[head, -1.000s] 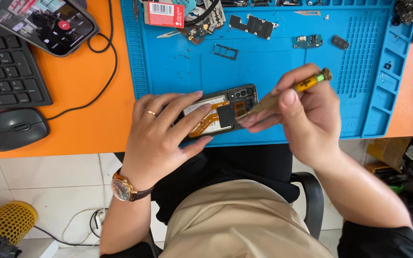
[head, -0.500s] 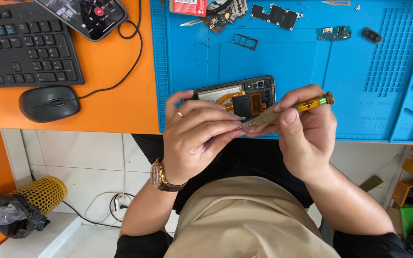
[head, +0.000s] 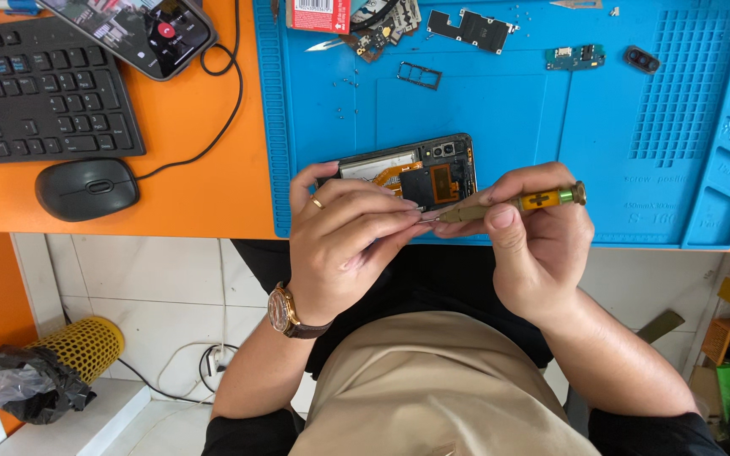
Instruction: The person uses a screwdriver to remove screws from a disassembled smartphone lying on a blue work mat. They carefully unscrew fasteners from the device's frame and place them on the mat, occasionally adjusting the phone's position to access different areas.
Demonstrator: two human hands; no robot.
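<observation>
Table (head: 187, 177): orange. Work mat (head: 551, 127): bright blue, ribbed grid at right of frame. Opened phone (head: 416, 169): black frame, orange flex strip. Screwdriver (head: 521, 203): olive shaft, yellow and green bands. Keyboard (head: 40, 93), mouse (head: 86, 187): black. Basket (head: 73, 346), lower left: yellow mesh, black bag.

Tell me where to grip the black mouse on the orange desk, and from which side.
Take the mouse from above, fingers across its two long flanks at the middle. It lies flat with its domed back up, and the keyboard sits close behind it while its cable runs off the right end, so the near side is the freest approach.
</observation>
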